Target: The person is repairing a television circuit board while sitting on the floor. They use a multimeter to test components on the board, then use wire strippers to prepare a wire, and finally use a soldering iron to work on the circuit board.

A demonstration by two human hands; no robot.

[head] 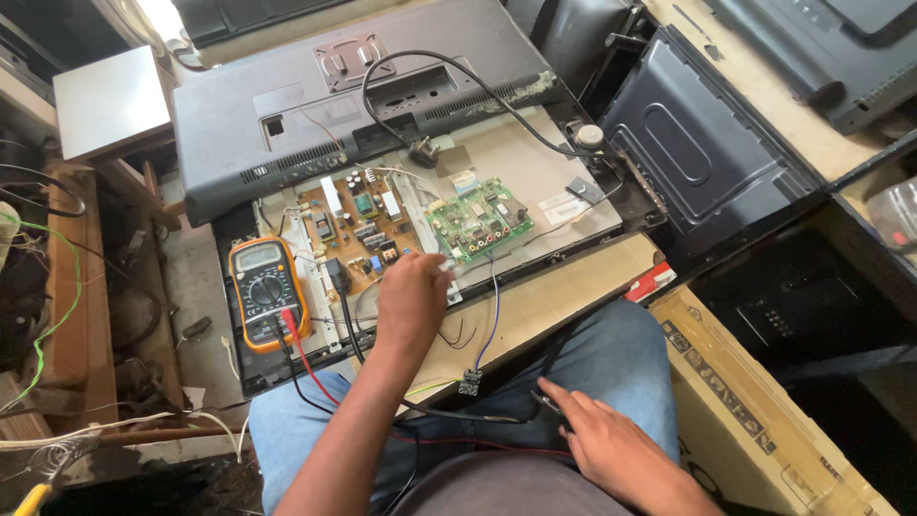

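From the head camera we look down at our left hand [413,294], fingers curled and fingertips pressed on the opened television's metal chassis [535,182], between a brown power board [353,229] and a green circuit board [478,220]. Whether it pinches anything, we cannot tell. Just left of this hand lies an orange multimeter [267,291] with red and black leads [304,355]. Our right hand [602,435] rests lower on our jeans, fingers loosely spread, touching a black cable [478,417].

Soft, even daylight from the upper left, mild shadows, sharp focus, slight wide-angle stretch at edges.
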